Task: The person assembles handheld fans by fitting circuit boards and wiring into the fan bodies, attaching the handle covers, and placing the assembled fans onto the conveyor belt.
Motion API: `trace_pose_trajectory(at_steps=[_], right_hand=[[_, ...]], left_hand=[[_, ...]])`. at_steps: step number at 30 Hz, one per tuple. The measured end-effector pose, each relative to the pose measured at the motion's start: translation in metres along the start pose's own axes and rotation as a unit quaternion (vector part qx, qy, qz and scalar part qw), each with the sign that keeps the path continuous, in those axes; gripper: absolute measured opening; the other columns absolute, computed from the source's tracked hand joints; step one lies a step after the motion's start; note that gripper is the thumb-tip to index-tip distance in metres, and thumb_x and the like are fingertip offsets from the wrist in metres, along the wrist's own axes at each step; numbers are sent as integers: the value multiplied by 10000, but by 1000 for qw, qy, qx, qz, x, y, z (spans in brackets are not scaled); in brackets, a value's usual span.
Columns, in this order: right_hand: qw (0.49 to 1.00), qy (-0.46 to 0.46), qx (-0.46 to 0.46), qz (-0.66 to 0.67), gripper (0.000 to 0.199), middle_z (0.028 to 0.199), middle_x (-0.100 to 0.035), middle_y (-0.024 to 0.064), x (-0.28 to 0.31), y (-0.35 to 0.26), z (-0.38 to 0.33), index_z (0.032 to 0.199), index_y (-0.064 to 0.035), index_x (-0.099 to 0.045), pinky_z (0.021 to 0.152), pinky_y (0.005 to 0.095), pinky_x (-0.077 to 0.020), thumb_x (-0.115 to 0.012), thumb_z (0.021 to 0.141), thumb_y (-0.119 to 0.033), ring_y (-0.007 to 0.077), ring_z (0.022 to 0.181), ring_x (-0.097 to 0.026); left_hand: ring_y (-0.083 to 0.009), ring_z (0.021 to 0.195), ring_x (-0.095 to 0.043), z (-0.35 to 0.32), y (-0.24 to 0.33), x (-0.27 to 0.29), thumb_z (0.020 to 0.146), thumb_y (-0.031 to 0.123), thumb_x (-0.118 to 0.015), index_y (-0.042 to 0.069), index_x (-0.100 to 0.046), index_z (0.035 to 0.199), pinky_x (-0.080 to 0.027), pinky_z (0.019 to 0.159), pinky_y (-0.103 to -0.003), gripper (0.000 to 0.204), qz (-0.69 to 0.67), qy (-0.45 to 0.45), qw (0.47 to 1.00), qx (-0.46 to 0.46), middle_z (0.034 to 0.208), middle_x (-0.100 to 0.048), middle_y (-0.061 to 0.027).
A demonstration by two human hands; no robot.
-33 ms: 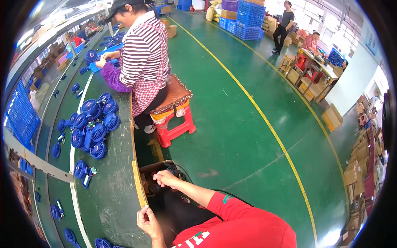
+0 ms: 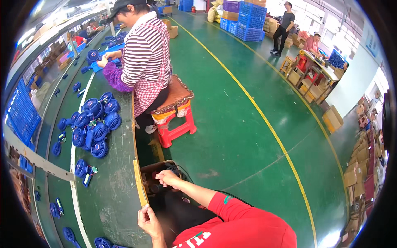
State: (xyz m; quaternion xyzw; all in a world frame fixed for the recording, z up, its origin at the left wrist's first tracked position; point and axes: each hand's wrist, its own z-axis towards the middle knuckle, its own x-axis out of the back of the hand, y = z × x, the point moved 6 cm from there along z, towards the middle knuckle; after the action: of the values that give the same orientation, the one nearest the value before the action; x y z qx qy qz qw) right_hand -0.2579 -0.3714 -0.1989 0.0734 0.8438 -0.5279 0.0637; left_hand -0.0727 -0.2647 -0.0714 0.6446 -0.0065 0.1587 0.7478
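My left hand [image 2: 149, 222] is at the near edge of the green workbench [image 2: 118, 194], thumb and fingers pinched beside the yellow tape strip [image 2: 139, 184]. Whatever it grips, if anything, is too small to make out. To the right of the bench edge, my right hand [image 2: 168, 178] hangs over an open cardboard box [image 2: 156, 167] with its fingers curled together. What those fingers hold is hidden. Left of my hands, a pile of blue handheld fans [image 2: 99, 131] lies on the bench. One opened blue fan [image 2: 81, 168] with a small green board and a battery lies closer.
A conveyor belt [image 2: 56, 182] carrying more fan parts runs along the left, behind a metal rail [image 2: 41, 165]. A co-worker in a striped top [image 2: 140, 53] sits ahead on a red stool [image 2: 178, 128], handling a fan. Green floor with yellow lines spreads out to the right.
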Motion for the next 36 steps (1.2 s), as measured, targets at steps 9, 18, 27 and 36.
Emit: trace_pose_trajectory(at_steps=[9, 18, 27, 36], right_hand=[[724, 9, -120, -679, 553, 967, -658, 118, 74, 58, -33, 941, -67, -672, 769, 368, -511, -674, 644, -533, 268, 909, -636], [866, 10, 34, -499, 361, 694, -619, 182, 71, 46, 11, 725, -32, -653, 645, 396, -467, -552, 809, -368, 323, 686, -608], [911, -14, 77, -405, 323, 748, -646, 134, 13, -21, 25, 767, -65, -683, 733, 349, -458, -553, 826, -355, 254, 746, -610], [865, -94, 33, -491, 310, 721, -639, 137, 19, -29, 8, 712, -92, -680, 694, 376, -473, -574, 791, -373, 271, 724, -619]], left_hand=[[-75, 689, -483, -1, 19, -4, 832, 13, -581, -10, -617, 848, -406, 615, -204, 46, 35, -9, 999, -1, 760, -530, 3], [-27, 664, -458, 2, 17, -4, 828, -1, -596, -7, -640, 919, -372, 585, -154, 101, -23, 2, 999, 23, 778, -527, 27], [-13, 634, -429, -3, 24, -4, 820, -24, -592, -11, -639, 921, -351, 558, -152, 112, -41, -4, 999, 10, 777, -523, 36], [-15, 582, -400, -1, 20, 0, 786, -42, -605, -3, -643, 906, -326, 492, -159, 132, -45, 18, 999, 18, 726, -521, 18]])
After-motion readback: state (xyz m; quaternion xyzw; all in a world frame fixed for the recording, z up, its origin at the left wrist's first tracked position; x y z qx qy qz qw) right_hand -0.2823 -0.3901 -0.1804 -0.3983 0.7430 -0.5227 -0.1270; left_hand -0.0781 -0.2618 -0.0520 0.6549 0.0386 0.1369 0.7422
